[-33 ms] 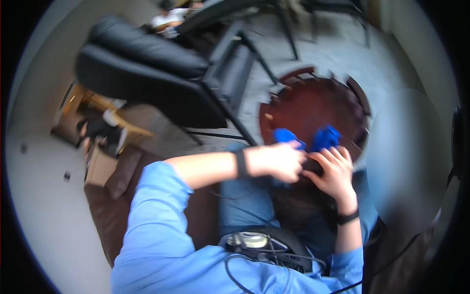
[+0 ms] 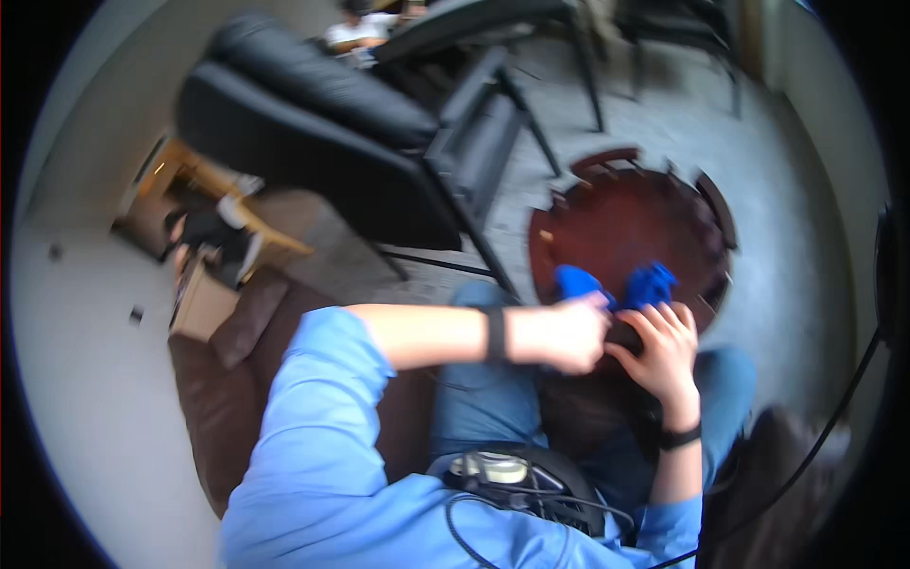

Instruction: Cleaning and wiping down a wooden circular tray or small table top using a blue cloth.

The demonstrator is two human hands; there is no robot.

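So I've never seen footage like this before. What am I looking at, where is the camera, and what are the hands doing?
This comes from a wide fisheye camera worn on a person's head, looking down, so the edges bend. There is no machine, just two bare hands. The left hand reaches across from a blue sleeve; the right hand meets it over the lap. Both grip a dark thing with two blue parts; the picture is too blurred to tell what it is. Beyond is a round reddish-brown table, a black chair and a grey floor.
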